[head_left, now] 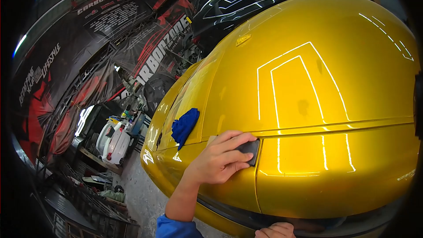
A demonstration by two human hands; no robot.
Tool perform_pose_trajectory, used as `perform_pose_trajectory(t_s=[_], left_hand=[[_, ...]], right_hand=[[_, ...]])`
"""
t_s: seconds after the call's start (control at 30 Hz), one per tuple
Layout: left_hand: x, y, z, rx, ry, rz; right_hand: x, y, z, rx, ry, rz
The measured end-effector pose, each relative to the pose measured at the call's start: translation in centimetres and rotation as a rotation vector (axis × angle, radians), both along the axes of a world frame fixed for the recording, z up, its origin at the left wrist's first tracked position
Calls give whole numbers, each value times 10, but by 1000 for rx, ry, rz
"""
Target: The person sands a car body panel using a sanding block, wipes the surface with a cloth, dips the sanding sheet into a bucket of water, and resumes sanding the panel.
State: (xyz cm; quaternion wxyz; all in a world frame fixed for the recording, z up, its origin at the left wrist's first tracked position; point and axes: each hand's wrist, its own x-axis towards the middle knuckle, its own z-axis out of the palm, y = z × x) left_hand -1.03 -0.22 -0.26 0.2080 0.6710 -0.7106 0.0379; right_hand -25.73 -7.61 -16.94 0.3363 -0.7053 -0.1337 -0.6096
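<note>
My left hand [222, 156] pinches a dark, flat rectangular block [249, 151] between thumb and fingers. The block is against the glossy gold car body [304, 194], right beside a narrow seam between panels. Low in the view, my right hand [276, 230] shows only in part by the car's dark lower trim, fingers curled together; whatever is under them is hidden. A crumpled blue cloth [185, 127] lies on the gold surface beyond my left hand.
Another seam [335, 130] runs lengthwise over the gold body. A black car [233, 4] stands behind it. Printed banners [105, 15] hang at the left, above a white car part [116, 143] and the grey floor [143, 185].
</note>
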Motion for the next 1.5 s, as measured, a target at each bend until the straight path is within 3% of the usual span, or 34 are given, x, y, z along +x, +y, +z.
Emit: perform_pose_trajectory(t_s=[1.5], left_hand=[[-8, 3, 0, -4, 16, 17]], right_hand=[[-3, 0, -2, 25, -28, -6]])
